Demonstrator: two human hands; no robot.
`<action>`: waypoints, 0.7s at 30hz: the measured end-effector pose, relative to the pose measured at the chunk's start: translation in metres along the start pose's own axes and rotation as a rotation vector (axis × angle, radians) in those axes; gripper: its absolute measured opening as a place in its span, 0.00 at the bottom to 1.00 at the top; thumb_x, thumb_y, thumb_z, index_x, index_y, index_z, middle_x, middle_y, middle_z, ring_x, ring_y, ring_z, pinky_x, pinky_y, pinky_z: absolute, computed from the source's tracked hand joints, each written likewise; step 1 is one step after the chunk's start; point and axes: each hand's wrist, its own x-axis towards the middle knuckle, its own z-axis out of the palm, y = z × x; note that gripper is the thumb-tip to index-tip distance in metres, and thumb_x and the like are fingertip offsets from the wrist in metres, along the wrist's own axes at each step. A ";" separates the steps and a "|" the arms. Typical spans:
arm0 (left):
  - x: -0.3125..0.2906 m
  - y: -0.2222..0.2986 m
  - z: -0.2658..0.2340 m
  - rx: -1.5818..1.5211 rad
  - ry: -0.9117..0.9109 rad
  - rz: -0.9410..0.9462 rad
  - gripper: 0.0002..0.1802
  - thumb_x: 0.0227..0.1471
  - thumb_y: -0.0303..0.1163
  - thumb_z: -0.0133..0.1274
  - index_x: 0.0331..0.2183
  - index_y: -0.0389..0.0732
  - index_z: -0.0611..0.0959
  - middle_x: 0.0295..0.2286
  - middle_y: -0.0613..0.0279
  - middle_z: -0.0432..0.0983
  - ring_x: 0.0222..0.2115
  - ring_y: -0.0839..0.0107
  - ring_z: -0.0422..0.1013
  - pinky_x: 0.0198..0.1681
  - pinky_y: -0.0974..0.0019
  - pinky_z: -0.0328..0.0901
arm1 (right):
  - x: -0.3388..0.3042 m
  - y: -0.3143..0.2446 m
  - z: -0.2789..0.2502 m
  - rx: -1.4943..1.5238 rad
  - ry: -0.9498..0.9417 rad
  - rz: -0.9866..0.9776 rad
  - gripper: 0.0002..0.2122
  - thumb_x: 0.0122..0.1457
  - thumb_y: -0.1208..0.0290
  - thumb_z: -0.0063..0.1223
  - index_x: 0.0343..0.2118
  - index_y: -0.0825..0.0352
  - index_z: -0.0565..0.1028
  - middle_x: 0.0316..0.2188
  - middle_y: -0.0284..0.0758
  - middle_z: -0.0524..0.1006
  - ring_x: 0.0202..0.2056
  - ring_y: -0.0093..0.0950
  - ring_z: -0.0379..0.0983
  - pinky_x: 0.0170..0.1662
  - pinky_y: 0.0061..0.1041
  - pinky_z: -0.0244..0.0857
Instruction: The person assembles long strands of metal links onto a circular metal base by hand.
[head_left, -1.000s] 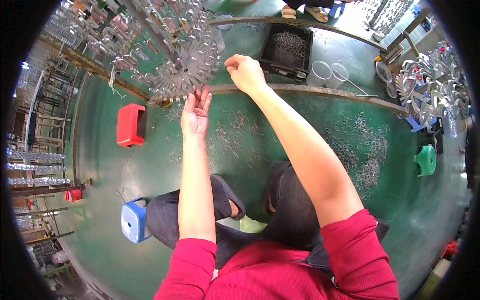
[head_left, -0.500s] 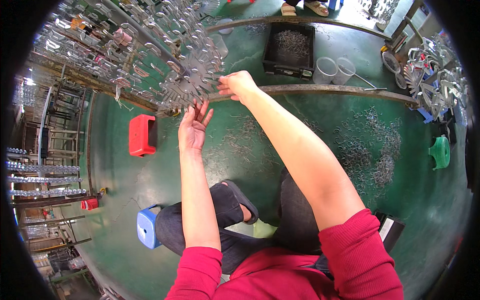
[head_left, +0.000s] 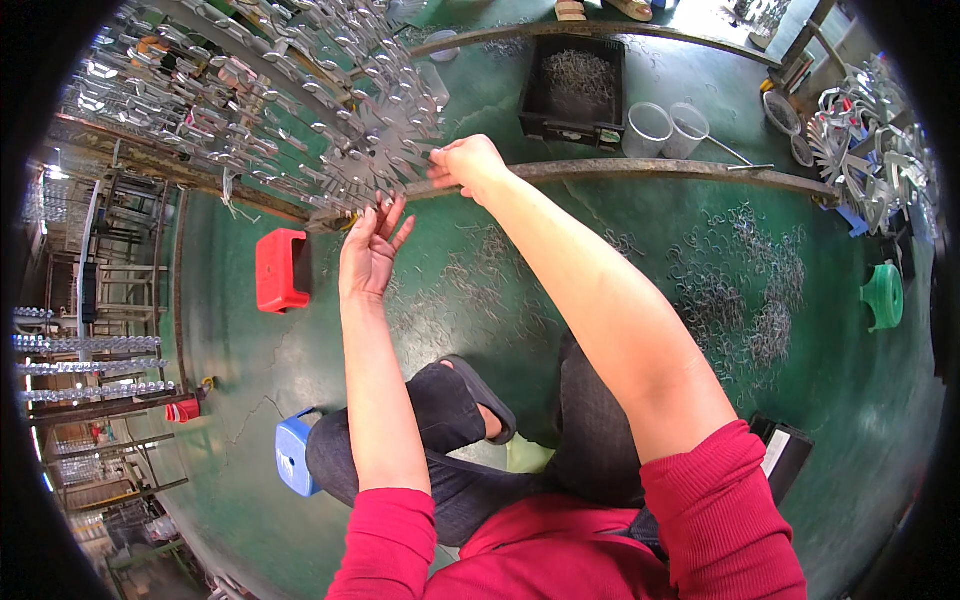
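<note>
A long rack [head_left: 290, 80] hung with many small shiny bent metal pieces fills the upper left. It ends in a disc [head_left: 372, 155] ringed with thin prongs. Just below the disc, my left hand [head_left: 370, 258] is raised palm up, its fingers apart and their tips close to the lowest prongs; I see nothing held in it. My right hand [head_left: 474, 168] reaches to the disc's right side with its fingers drawn together. Those fingertips are slightly blurred, and whatever they may hold is too small to make out.
A curved bar [head_left: 620, 168] crosses beyond my hands. Behind it stand a black crate [head_left: 535, 95] of metal pieces and clear plastic cups [head_left: 648, 130]. Loose metal hooks [head_left: 735, 290] litter the green floor. Red [head_left: 280, 270], blue [head_left: 295, 455] and green stools [head_left: 882, 297] stand around.
My left hand has shifted a little left, still palm up below the disc. The right hand has moved slightly up and left, staying at the disc's edge.
</note>
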 end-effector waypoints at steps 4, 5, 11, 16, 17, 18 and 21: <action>0.004 0.000 -0.003 0.004 -0.024 -0.004 0.13 0.56 0.31 0.43 0.41 0.35 0.73 0.41 0.56 0.72 0.49 0.60 0.64 0.51 0.47 0.60 | 0.002 0.002 -0.005 -0.066 -0.091 0.027 0.14 0.56 0.64 0.48 0.42 0.67 0.71 0.37 0.38 0.77 0.39 0.32 0.74 0.47 0.48 0.51; 0.003 0.000 -0.006 0.001 -0.032 -0.005 0.13 0.56 0.31 0.43 0.41 0.36 0.73 0.41 0.56 0.72 0.50 0.60 0.64 0.51 0.47 0.60 | 0.001 0.002 -0.005 -0.070 -0.097 0.030 0.14 0.56 0.64 0.48 0.42 0.67 0.71 0.37 0.38 0.77 0.39 0.32 0.74 0.47 0.48 0.51; 0.002 0.003 -0.008 0.033 -0.081 -0.089 0.17 0.56 0.35 0.43 0.44 0.36 0.71 0.47 0.53 0.67 0.52 0.60 0.61 0.52 0.49 0.60 | -0.010 -0.004 -0.002 -0.050 -0.145 0.074 0.14 0.59 0.65 0.42 0.46 0.65 0.69 0.43 0.35 0.74 0.42 0.29 0.72 0.45 0.36 0.57; -0.043 0.056 -0.006 0.632 -0.113 -0.457 0.38 0.51 0.56 0.45 0.53 0.35 0.64 0.50 0.53 0.64 0.51 0.59 0.62 0.49 0.53 0.61 | -0.008 -0.001 0.000 0.010 -0.193 0.074 0.14 0.58 0.67 0.42 0.46 0.68 0.68 0.43 0.36 0.74 0.45 0.30 0.70 0.46 0.35 0.61; -0.062 0.072 0.002 0.995 -0.050 -0.470 0.36 0.50 0.56 0.46 0.51 0.38 0.67 0.48 0.57 0.68 0.47 0.64 0.66 0.45 0.58 0.63 | -0.010 -0.003 0.002 0.006 -0.224 0.102 0.17 0.59 0.66 0.42 0.49 0.68 0.66 0.47 0.36 0.72 0.49 0.30 0.67 0.50 0.33 0.60; -0.078 0.087 0.016 1.307 -0.073 -0.457 0.33 0.51 0.53 0.46 0.49 0.38 0.70 0.45 0.57 0.70 0.45 0.66 0.67 0.43 0.60 0.63 | -0.010 0.000 0.004 0.006 -0.227 0.091 0.16 0.59 0.67 0.41 0.49 0.68 0.65 0.47 0.37 0.71 0.49 0.30 0.67 0.50 0.33 0.60; -0.135 0.117 0.033 1.691 -0.206 -0.150 0.24 0.51 0.43 0.48 0.44 0.35 0.75 0.38 0.55 0.75 0.39 0.67 0.70 0.42 0.65 0.63 | 0.010 0.002 -0.005 0.017 -0.278 0.070 0.16 0.61 0.68 0.38 0.50 0.68 0.64 0.49 0.37 0.69 0.51 0.30 0.66 0.50 0.31 0.62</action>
